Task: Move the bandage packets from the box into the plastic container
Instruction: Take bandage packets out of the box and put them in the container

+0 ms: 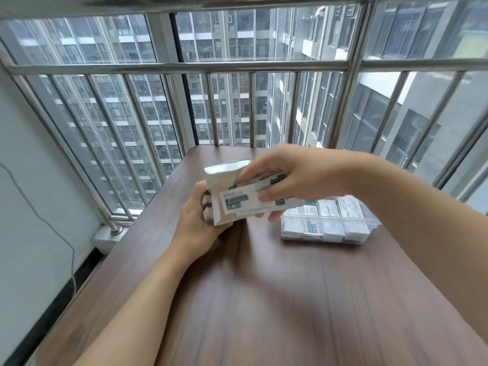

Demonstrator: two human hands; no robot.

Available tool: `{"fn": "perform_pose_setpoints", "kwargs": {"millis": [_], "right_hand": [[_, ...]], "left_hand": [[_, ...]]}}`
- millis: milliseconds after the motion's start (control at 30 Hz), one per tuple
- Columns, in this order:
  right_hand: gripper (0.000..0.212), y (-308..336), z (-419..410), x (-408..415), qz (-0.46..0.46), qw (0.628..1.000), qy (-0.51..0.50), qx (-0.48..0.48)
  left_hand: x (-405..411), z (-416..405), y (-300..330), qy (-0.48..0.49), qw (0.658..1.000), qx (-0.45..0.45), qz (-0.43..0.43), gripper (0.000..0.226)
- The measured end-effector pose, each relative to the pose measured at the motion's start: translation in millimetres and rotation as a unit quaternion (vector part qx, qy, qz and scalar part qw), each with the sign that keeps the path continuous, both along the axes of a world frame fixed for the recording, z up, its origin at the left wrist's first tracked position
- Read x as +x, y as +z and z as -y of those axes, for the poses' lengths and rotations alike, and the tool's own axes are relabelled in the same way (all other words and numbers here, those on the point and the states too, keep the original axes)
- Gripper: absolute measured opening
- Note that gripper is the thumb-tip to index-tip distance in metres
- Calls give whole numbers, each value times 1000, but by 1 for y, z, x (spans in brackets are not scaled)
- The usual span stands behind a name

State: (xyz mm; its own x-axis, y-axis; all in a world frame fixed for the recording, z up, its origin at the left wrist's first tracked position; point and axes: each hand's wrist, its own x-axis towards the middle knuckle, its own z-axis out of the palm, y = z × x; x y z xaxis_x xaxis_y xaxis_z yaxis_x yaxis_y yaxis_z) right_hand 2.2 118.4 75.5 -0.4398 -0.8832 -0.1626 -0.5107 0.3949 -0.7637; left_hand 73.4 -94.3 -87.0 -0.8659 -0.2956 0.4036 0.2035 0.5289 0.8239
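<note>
Several packets [253,200]: light, thin, slippery; we pinch the stack's right end.
Right hand [298,178]: fingers clamped on packets.
Left hand [198,220]: fingers curled round box [216,180].
Container [327,233]: right, near.

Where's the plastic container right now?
In the head view, the plastic container sits on the wooden table, right of centre, below the right hand and already holding packets.

Two bare forearms, no sleeves, left hand [196,220] and right hand [295,178] ungloved, no rings
</note>
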Motion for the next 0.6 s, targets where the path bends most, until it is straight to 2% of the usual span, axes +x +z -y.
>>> {"fn": "perform_pose_setpoints", "kwargs": {"millis": [67,167,267,333,367,467,533,600], "right_hand": [[37,-6,-18,11,47,990,-71,-110],[32,-48,-25,41,134,943,-175,-250],[26,-106,-21,70,229,914,-211,-259],[24,-133,-22,76,251,906,-244,-239],[23,-141,-24,77,265,897,-258,-240],[21,-152,-25,72,351,848,-277,-285],[22,-153,-22,74,400,817,-270,-315],[28,-153,-21,76,445,778,-259,-359]], "left_hand": [[-3,1,-3,36,999,5,6,77],[-9,6,-9,92,994,0,65,78],[-9,2,-9,125,987,1,96,95],[-1,-7,-1,177,982,-18,60,102],[7,-15,5,209,977,-11,26,95],[37,-46,26,238,960,94,-114,51],[53,-73,32,197,953,206,-106,40],[63,-96,25,143,925,352,-28,50]]}}
